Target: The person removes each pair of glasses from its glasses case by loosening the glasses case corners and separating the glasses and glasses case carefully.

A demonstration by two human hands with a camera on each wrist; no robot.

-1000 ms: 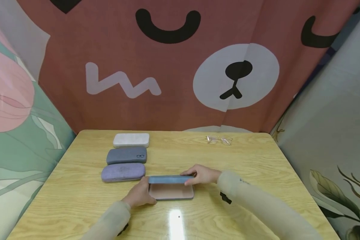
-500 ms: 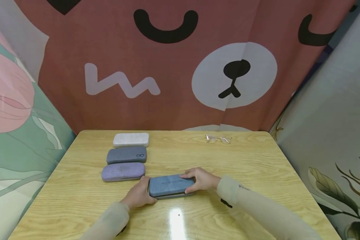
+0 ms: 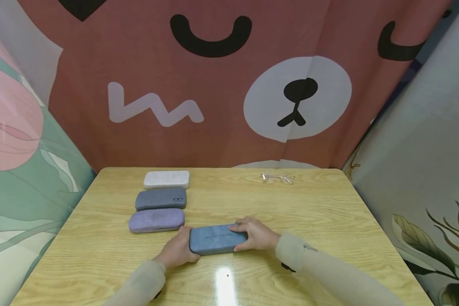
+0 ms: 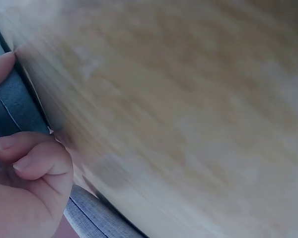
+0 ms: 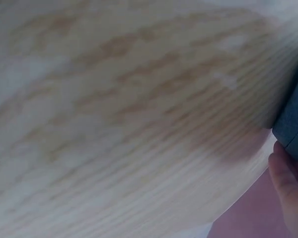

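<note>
A blue glasses case (image 3: 216, 239) with faint lettering on its lid lies closed on the wooden table, between both hands. My left hand (image 3: 177, 247) grips its left end, thumb at the near edge and fingers at the far side. At the right end, my right hand (image 3: 255, 234) holds it with the thumb in front and fingers over the far corner. The left wrist view shows the blue case (image 4: 15, 106) between thumb and curled fingers. In the right wrist view, only a corner of the case (image 5: 294, 119) shows beside the fingers.
Left of the hands, a purple glasses case (image 3: 157, 220), a grey-blue case (image 3: 161, 199) and a white case (image 3: 166, 179) lie in a column. Clear-lensed glasses (image 3: 277, 179) rest near the table's back edge. A printed curtain (image 3: 214, 85) hangs behind the table (image 3: 310, 204).
The blue case's lid has swung down toward the person and now covers the pale inside. The right hand moved slightly nearer with it; the left hand stayed at the left end.
</note>
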